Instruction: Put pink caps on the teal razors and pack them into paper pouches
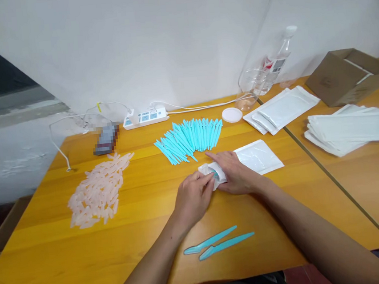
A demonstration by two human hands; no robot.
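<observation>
My right hand (231,171) grips a small white padded mailer (221,174), its mouth facing left. At that mouth, the fingers of my left hand (194,195) are pinched together, with a bit of turquoise plastic (215,174) at their tips. Most of that piece is hidden inside the mailer. Just beyond both hands, a fanned pile of turquoise eyebrow razors (197,134) lies on the table. Closer to me are two single turquoise razors, one (210,240) slightly behind the other (226,246). A flat white mailer (261,156) lies beyond my right wrist.
Pale pink plastic pieces (97,193) are heaped at left, near a phone (106,139). A power strip (145,117) stands by the wall. Further right are a round lid (232,114), clear jar (249,89), bottle (277,64), stacked mailers (282,108), white sleeves (355,126) and cardboard box (337,78).
</observation>
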